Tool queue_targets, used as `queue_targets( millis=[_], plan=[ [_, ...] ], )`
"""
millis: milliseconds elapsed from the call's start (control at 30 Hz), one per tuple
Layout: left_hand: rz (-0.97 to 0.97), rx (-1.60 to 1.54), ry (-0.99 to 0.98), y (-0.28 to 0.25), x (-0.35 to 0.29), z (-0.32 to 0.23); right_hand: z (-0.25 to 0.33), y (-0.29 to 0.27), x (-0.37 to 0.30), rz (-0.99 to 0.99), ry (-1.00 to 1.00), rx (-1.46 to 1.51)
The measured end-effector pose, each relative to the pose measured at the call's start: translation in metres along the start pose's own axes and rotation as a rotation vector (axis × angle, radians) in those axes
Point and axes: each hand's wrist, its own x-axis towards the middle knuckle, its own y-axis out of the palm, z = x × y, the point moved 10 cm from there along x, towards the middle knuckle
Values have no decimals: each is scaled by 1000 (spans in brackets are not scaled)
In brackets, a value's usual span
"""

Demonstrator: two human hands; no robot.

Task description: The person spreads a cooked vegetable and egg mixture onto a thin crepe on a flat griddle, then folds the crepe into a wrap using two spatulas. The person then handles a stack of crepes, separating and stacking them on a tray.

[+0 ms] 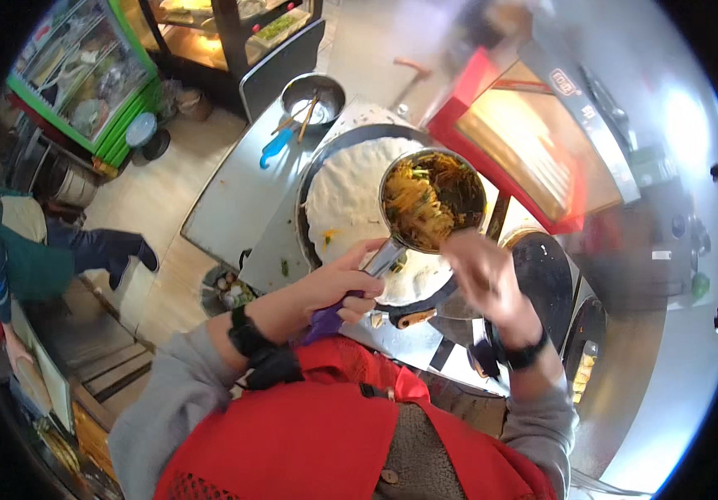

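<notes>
My left hand is wrapped around the handle of a saucepan, metal near the pan and purple at its end. The pan is tipped so its inside shows, holding a mix of shredded orange and dark vegetables. At the pan's lower right rim is my right hand, smeared by motion; its fingers cannot be made out. Beneath the pan a wide, pale sheet of dough covers most of a large round griddle. A few vegetable bits lie on the dough.
Left of the griddle stands a metal bowl with wooden-handled tools, beside a blue-handled tool. A red-framed lit cabinet is at the back right. More dark round plates sit right. Another person is far left.
</notes>
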Motion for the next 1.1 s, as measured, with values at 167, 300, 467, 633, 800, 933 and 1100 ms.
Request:
queue_targets(
  millis=[167, 300, 467, 633, 800, 933, 1100],
  plan=[
    [47, 40, -20, -2, -21, -11, 17, -22, -14, 93, 83, 12],
    [10, 113, -21, 1, 7, -12, -20, -37, 13, -161, 103, -85],
    [0, 29, -2, 4, 10, 0, -3, -16, 1, -72, -30, 5],
    [-20, 152, -46, -4, -22, -17, 7, -63, -32, -225, 140, 13],
    [-86, 428, 260, -7, 13, -17, -99, -21, -121, -1028, 856, 829],
    [-182, 604, 524, -23, 35, -14, -136, 71, -138, -1232, 1028, 1486],
    [-297, 818, 810, -39, 59, -13, -167, 58, -95, -1214, 875, 1494]
  ],
)
